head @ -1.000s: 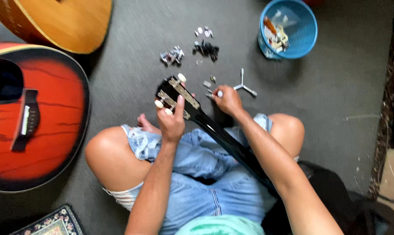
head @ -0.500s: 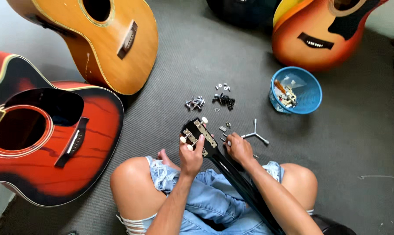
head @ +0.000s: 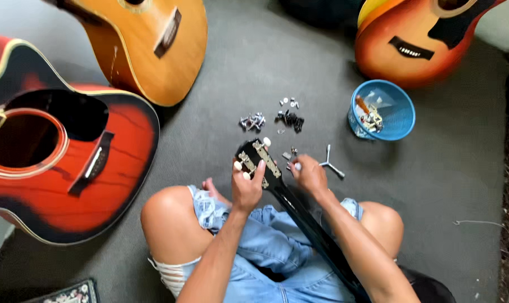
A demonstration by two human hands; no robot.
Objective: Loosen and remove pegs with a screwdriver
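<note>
A black guitar neck runs from my lap up to its headstock point(head: 258, 159), which carries white tuner buttons. My left hand point(head: 246, 188) grips the headstock's near side from below. My right hand point(head: 307, 175) rests on the grey floor just right of the headstock, fingers pinched around a small white-tipped tuning part. Loose metal tuner parts point(head: 252, 121) and a darker pile point(head: 291, 119) lie on the floor just beyond the headstock. A three-armed metal tool point(head: 329, 164) lies next to my right hand.
A red-and-black acoustic guitar point(head: 58, 168) lies at left, a yellow-brown one point(head: 153, 50) at upper left, an orange sunburst one point(head: 417, 39) at upper right. A blue bowl point(head: 397, 112) holding small parts stands at right. My bent knees are below.
The view has tilted upward, bringing more of the guitars and the floor beyond into view. Both hands stay at the headstock; the right hand stays low beside it.
</note>
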